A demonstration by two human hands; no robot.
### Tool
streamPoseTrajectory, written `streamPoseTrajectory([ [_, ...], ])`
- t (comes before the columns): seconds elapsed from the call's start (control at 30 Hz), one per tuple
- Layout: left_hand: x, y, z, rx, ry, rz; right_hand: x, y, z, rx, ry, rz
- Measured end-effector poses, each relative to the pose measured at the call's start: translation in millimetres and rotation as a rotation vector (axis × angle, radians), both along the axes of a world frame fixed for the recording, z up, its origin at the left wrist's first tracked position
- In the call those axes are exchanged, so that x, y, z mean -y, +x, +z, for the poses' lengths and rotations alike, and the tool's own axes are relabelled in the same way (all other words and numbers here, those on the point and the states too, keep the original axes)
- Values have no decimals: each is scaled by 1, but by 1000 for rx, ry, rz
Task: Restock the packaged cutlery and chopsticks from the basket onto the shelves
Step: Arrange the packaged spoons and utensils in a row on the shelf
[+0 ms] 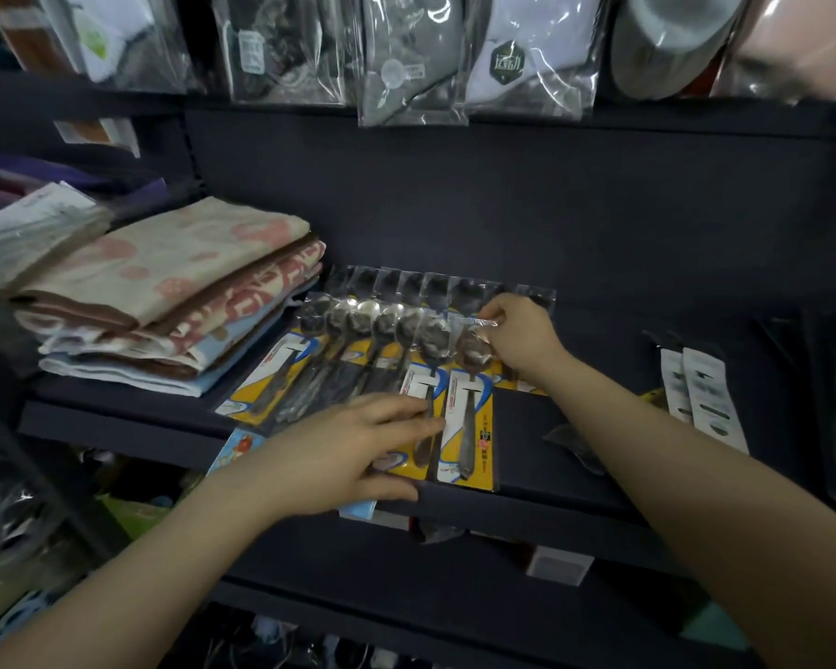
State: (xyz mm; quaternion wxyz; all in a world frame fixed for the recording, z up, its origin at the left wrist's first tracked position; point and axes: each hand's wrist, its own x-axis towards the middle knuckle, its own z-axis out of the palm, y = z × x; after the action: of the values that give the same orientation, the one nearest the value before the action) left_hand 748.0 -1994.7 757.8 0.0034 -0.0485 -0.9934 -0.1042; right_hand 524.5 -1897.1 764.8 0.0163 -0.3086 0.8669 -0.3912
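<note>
Head view has the right hand (517, 338) pinching the clear top edge of the spoon packet (469, 403) at the right end of the row, thumb and fingers curled round the plastic just above the spoon bowl. That packet lies flat on the dark shelf (575, 456), its yellow card reaching the front lip. The left hand (358, 451) lies lower and nearer the body, fingers out fairly straight and pressing on the bottom ends of the neighbouring packets, thumb over the shelf's front edge; it grips nothing.

Leftward of the right hand, the row of spoon packets (358, 350) fans out, overlapping like tiles, bowls toward the back. Behind the hand sits a second line of dark packets (406, 282); what they contain is hard to tell. Further left is a stack of folded towels (175, 301). To the right, well apart, lie narrow white-labelled packets (701, 398), possibly chopsticks. The basket is not in view.

The step looks like squaring up the last packet. It would go best by sliding the top edge left until it overlaps its neighbour evenly, while the left hand holds the lower ends flush with the shelf lip so the row does not skew.
</note>
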Motion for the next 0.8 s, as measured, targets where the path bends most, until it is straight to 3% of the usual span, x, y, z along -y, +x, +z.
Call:
streamPoseTrajectory([
  [0.2, 0, -2, -8, -69, 4, 23, 5, -5, -1, 294, -157, 28],
  [0.33, -1, -4, -10, -107, 6, 19, 6, -3, -4, 277, -125, -2],
  [0.47, -4, -4, -4, -122, 6, 15, -15, 6, 20, 5, 175, 145],
  [0.63, -19, -12, 10, -348, 83, -80, -96, 26, 65, 120, 333, 620],
  [0.8, -41, -40, 19, -423, 186, -82, -149, 26, 55, 108, 677, 662],
])
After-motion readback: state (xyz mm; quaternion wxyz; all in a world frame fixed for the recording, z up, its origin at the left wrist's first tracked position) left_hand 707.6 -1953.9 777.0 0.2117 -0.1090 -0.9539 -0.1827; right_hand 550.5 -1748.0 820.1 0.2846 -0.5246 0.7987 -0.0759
